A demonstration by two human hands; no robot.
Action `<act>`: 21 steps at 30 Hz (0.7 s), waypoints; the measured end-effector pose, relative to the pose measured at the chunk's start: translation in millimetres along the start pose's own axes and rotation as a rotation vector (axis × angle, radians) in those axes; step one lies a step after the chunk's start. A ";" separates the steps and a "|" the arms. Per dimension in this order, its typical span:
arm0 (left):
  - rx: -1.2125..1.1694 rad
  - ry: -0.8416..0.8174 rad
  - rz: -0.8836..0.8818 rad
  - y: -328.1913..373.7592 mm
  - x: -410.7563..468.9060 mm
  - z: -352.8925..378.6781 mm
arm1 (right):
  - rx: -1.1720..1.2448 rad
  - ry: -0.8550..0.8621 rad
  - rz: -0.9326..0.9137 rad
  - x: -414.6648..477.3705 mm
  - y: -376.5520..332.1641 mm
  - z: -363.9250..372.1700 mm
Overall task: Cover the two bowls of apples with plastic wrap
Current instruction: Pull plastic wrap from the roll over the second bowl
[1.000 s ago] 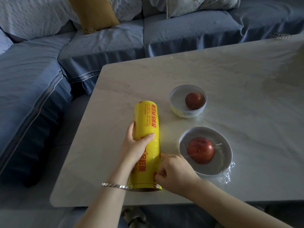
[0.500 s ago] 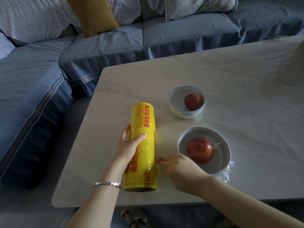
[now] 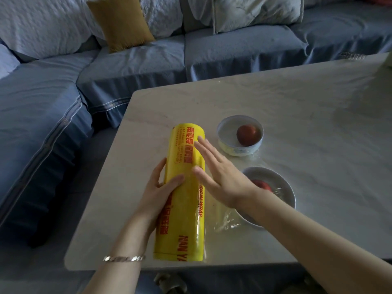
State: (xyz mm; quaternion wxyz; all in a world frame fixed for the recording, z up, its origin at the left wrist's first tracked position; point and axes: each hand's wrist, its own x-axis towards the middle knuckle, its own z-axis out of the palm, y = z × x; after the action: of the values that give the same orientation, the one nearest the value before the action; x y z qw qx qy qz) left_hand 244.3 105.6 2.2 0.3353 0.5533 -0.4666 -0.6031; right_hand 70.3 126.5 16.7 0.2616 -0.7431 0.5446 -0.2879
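A big yellow roll of plastic wrap (image 3: 184, 200) lies lengthwise on the pale table (image 3: 297, 124). My left hand (image 3: 158, 192) grips the roll's left side, thumb over its top. My right hand (image 3: 220, 175) lies flat with straight fingers across the roll's right side. To the right stand two bowls, each with a red apple: the far small bowl (image 3: 239, 146) and the near wider bowl (image 3: 284, 187), which my right wrist partly hides. Clear film with crinkled edges shows over the near bowl; film also lies around the far bowl's foot.
A blue sofa (image 3: 131, 66) wraps around the table's far and left sides, with a mustard cushion (image 3: 121, 22) and pale pillows on it. A loose bit of clear film (image 3: 227, 221) lies between the roll and the near bowl. The table's front edge is close to me.
My right hand left the roll's lower right edge, moved up and opened flat across the roll. The roll and left hand stayed about where they were; the view moved closer.
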 end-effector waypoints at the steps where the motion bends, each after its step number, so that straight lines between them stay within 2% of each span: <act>1: -0.006 -0.016 0.033 4.5 -4.5 0.8 | -0.019 0.009 -0.013 10.3 -1.3 0.0; 5: -0.160 0.082 0.134 15.8 -5.1 -5.6 | -0.077 0.052 -0.193 19.6 -11.8 5.7; 8: -0.290 0.187 0.191 23.9 2.9 -10.9 | -0.009 -0.005 -0.322 -3.1 -13.6 19.1; 12: -0.316 0.523 0.294 33.0 16.7 -13.7 | -0.059 -0.125 -0.406 -27.0 3.9 23.5; 15: -0.289 0.619 0.333 35.3 31.6 -15.1 | -0.025 -0.174 -0.289 -34.8 21.0 13.3; 21: -0.016 0.757 0.471 46.7 74.3 -5.7 | -0.127 0.186 0.093 -52.1 66.7 -22.6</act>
State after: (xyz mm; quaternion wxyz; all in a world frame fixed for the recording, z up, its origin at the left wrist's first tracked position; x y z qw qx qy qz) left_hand 232.5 20.1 19.7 0.6148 0.6112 -0.4197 -0.2688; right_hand -2.3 156.7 -21.9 0.1754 -0.7023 0.6173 -0.3081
